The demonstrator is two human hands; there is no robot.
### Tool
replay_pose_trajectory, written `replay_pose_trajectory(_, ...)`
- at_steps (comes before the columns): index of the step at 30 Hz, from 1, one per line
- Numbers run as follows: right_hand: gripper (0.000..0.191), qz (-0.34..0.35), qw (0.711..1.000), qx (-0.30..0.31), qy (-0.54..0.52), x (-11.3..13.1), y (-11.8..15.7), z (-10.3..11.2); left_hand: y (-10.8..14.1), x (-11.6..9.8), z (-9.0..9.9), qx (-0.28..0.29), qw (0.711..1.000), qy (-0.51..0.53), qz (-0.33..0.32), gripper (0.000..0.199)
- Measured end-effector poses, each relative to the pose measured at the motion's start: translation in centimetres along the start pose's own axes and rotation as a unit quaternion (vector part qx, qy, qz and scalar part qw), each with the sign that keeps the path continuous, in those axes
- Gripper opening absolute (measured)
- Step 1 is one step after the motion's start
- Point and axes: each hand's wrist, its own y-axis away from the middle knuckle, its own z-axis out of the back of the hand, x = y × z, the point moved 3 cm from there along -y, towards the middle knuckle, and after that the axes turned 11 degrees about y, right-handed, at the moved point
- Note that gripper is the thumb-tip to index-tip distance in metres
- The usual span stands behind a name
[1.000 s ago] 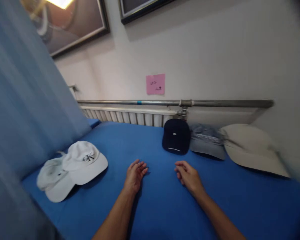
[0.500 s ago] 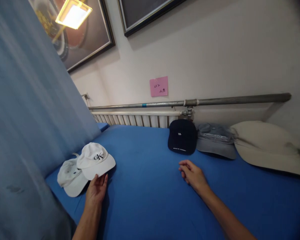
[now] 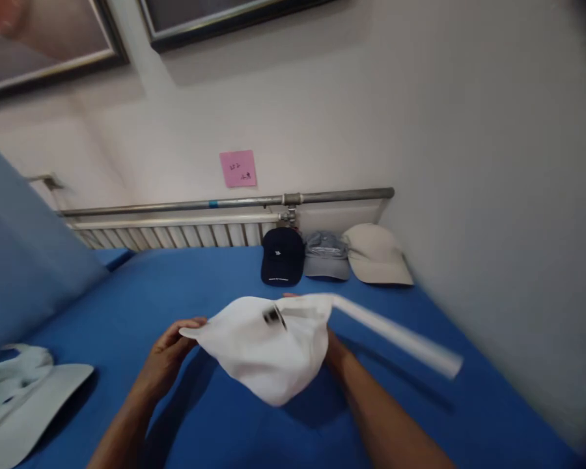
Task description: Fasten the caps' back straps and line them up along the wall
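Note:
A white baseball cap (image 3: 268, 358) hangs above the bed-like blue surface, tilted, with a dark mark on its crown and a blurred strap sticking out to the right. My left hand (image 3: 170, 352) pinches the cap at its left end, by the brim. Behind the cap's right side is my right hand (image 3: 334, 350), mostly hidden; a bit of finger shows over the top edge, so it appears to hold the cap there. Lower left lies a pale cap (image 3: 43, 407), partly cut off by the frame.
Along the wall stand a navy cap (image 3: 282, 257), a grey cap (image 3: 327, 255) and a beige cap (image 3: 377, 254) in a row on the blue sheet (image 3: 200, 273). Behind them run a pipe (image 3: 342, 196) and a radiator (image 3: 190, 236). A blue curtain (image 3: 19, 241) hangs at left.
The white cap has been lifted off the pale cap and carried right, turning over on the way. My right hand has come to it. The view has swung right.

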Motion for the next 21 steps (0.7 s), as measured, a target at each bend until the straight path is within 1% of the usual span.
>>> replay_pose_trajectory(2,0.016,-0.01,0.999,0.031,-0.021,0.1,1.1,0.2,-1.8,0.6,-1.4,-0.008,1.0,-0.023,-0.001,0.034)
replay_pose_trajectory(4,0.019,-0.028,0.996,0.067,-0.049,0.1,1.9,0.2,-3.3,1.2,-2.5,-0.045,0.997,-0.068,-0.007,0.033)
replay_pose_trajectory(6,0.023,-0.052,0.993,0.085,-0.067,-0.2,2.4,0.2,-4.2,1.4,-3.5,-0.08,0.991,-0.106,-0.016,0.029)
replay_pose_trajectory(8,0.029,-0.08,0.99,0.08,-0.081,-0.8,2.5,0.3,-4.1,0.9,-4.3,-0.105,0.986,-0.126,-0.037,0.023)
replay_pose_trajectory(10,0.036,-0.1,0.989,0.063,-0.094,-1.5,2.4,0.3,-2.8,-0.4,-5.3,-0.104,0.98,-0.148,-0.078,0.02)
replay_pose_trajectory(11,0.038,-0.103,0.988,0.051,-0.099,-1.7,2.3,0.2,-1.8,-1.3,-5.9,-0.081,0.979,-0.159,-0.101,0.022)
replay_pose_trajectory(12,0.039,-0.104,0.988,0.04,-0.103,-2.0,2.2,0.2,-0.8,-2.2,-6.7,-0.027,0.97,-0.197,-0.138,0.023)
replay_pose_trajectory(13,0.038,-0.104,0.988,0.033,-0.106,-2.1,2.3,0.0,0.2,-2.8,-7.4,0.021,0.965,-0.219,-0.14,0.023)
replay_pose_trajectory(14,0.036,-0.103,0.989,0.029,-0.106,-2.2,2.3,-0.1,1.0,-3.0,-8.0,0.062,0.967,-0.228,-0.091,0.023)
replay_pose_trajectory(15,0.033,-0.102,0.989,0.027,-0.104,-2.2,2.4,-0.3,1.7,-3.1,-8.4,0.081,0.972,-0.221,-0.025,0.025)
replay_pose_trajectory(16,0.031,-0.102,0.989,0.026,-0.1,-2.2,2.5,-0.5,2.3,-3.1,-8.6,0.095,0.973,-0.211,0.024,0.028)
replay_pose_trajectory(17,0.029,-0.101,0.99,0.024,-0.093,-2.1,2.6,-0.7,2.7,-2.9,-8.9,0.124,0.967,-0.213,0.063,0.031)
replay_pose_trajectory(18,0.026,-0.1,0.991,0.019,-0.085,-2.0,2.7,-0.7,2.9,-2.8,-9.1,0.158,0.957,-0.228,0.084,0.032)
replay_pose_trajectory(19,0.024,-0.098,0.992,0.012,-0.076,-1.9,2.8,-0.8,3.0,-2.8,-9.2,0.197,0.944,-0.252,0.088,0.031)
replay_pose_trajectory(20,0.021,-0.094,0.993,0.003,-0.066,-1.8,2.9,-0.7,3.0,-2.8,-9.2,0.232,0.929,-0.277,0.082,0.028)
replay_pose_trajectory(21,0.02,-0.088,0.995,-0.009,-0.055,-1.7,3.0,-0.5,3.0,-2.9,-9.0,0.252,0.919,-0.296,0.071,0.024)
